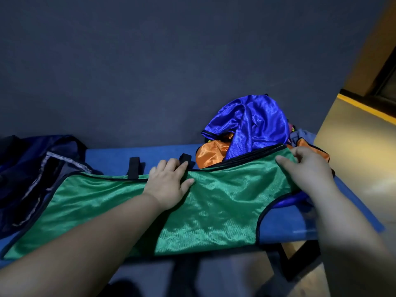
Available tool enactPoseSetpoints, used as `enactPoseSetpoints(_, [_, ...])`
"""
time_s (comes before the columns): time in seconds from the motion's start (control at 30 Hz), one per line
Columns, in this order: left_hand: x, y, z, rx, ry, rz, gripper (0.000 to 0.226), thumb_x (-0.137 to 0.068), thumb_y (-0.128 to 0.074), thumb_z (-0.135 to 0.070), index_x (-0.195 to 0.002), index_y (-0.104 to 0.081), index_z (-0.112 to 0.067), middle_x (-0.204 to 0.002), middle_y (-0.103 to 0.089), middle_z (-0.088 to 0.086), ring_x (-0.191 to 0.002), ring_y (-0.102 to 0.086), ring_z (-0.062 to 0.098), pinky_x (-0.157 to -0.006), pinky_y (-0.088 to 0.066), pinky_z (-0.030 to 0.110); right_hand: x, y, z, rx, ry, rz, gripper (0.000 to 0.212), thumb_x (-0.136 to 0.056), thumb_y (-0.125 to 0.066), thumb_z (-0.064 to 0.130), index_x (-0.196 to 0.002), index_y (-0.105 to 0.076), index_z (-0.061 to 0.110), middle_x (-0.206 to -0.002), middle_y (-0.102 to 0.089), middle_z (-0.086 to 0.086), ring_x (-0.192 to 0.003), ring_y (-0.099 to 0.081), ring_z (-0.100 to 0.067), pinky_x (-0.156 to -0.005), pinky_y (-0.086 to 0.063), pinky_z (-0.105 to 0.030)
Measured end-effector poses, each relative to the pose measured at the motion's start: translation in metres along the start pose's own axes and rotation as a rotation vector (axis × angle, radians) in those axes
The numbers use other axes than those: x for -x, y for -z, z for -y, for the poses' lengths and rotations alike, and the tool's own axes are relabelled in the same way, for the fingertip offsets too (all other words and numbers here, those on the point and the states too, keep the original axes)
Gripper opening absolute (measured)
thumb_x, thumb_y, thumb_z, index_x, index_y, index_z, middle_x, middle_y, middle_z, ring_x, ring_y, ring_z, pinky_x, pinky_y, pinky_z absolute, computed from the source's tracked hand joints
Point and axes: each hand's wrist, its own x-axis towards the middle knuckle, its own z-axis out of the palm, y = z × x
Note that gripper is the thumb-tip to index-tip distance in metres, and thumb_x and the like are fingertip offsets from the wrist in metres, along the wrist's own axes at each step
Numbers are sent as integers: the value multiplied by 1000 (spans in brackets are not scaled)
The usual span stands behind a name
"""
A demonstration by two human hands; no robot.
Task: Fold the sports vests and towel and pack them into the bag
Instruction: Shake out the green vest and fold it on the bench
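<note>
A green sports vest (214,206) with black trim lies spread across the blue bench (289,224). My left hand (169,185) rests flat on the vest's far edge, fingers touching a black strap. My right hand (306,168) pinches the vest's upper right corner, lifting it slightly. Behind that corner lies a heap with a shiny blue vest (252,121) on top and an orange vest (210,153) under it. A dark blue bag (36,168) sits open at the bench's left end, partly under the green vest.
A dark blue wall (150,71) rises right behind the bench. A yellowish floor (364,151) lies to the right. The bench's black legs (300,262) show below its front edge. Greyish cloth (302,136) peeks out at the heap's right.
</note>
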Motion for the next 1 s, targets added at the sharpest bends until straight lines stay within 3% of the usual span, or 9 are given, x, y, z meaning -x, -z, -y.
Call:
enactPoseSetpoints(0.1, [1, -5, -7, 111, -71, -187, 47, -96, -47, -36, -139, -40, -18, -134, -42, 3, -122, -35, 25, -100, -30, 42, -3, 1, -1, 4, 57, -9, 28, -92, -62, 39, -89, -58, 12, -78, -59, -14, -70, -54, -26, -56, -34, -32])
enactPoseSetpoints(0.2, [5, -10, -17, 250, -281, -323, 27, -89, -42, -32, -114, -45, -22, -115, -51, 0, -111, -39, 20, -94, -36, 42, -4, 1, 0, -16, 89, -4, 23, -92, -62, 39, -87, -57, 17, -73, -55, -6, -67, -52, -21, -54, -33, -31])
enactPoseSetpoints(0.33, [9, -16, -34, 244, -450, -132, 49, -96, -28, -51, -134, -45, -25, -141, -46, -5, -136, -29, 18, -113, -20, 37, -7, 2, 1, -53, 129, -30, 20, -92, -62, 38, -88, -59, 19, -72, -55, -8, -69, -53, -27, -58, -36, -33])
enactPoseSetpoints(0.43, [5, -19, -42, 204, -400, 45, 74, -89, -11, -68, -154, -12, -32, -160, -5, -15, -149, 6, 11, -120, 5, 36, -7, 4, 3, -19, 183, -33, 21, -93, -60, 39, -97, -59, 19, -65, -46, 1, -60, -46, -17, -56, -33, -31])
enactPoseSetpoints(0.57, [0, -20, -48, 91, -380, 220, 75, -89, -16, -69, -148, 19, -38, -154, 27, -17, -143, 27, 8, -119, 15, 41, -4, 9, 10, 62, 233, 18, 22, -95, -56, 41, -106, -58, 22, -72, -53, -4, -68, -51, -21, -64, -42, -35])
enactPoseSetpoints(0.67, [-2, -21, -47, 75, -385, 264, 76, -95, -24, -66, -147, 24, -38, -154, 30, -15, -144, 26, 9, -119, 15, 42, -4, 11, 16, 73, 254, 79, 20, -96, -55, 40, -108, -56, 25, -81, -59, -4, -73, -55, -20, -65, -42, -32])
enactPoseSetpoints(0.8, [-4, -18, -48, 156, -375, 284, 85, -95, -33, -63, -145, 30, -36, -160, 14, -13, -147, 18, 10, -120, 13, 42, -7, 7, 21, -161, 189, 179, 12, -96, -56, 37, -104, -56, 28, -63, -47, 5, -50, -41, -11, -49, -32, -26])
enactPoseSetpoints(0.9, [-5, -15, -48, 206, -358, 302, 88, -94, -40, -61, -147, 26, -37, -162, 6, -10, -146, 19, 8, -119, 14, 40, -3, -1, 36, -401, 108, 255, 17, -86, -64, 40, -99, -64, 30, -67, -55, 0, -62, -48, -20, -63, -39, -34])
enactPoseSetpoints(1.0, [-1, -2, -52, 338, -323, 308, 82, -95, -47, -56, -153, 7, -37, -149, 7, -23, -135, 21, -2, -113, 15, 31, -2, -12, 51, -617, 73, 350, 9, -82, -66, 35, -89, -67, 29, -81, -68, -6, -75, -61, -28, -73, -47, -43])
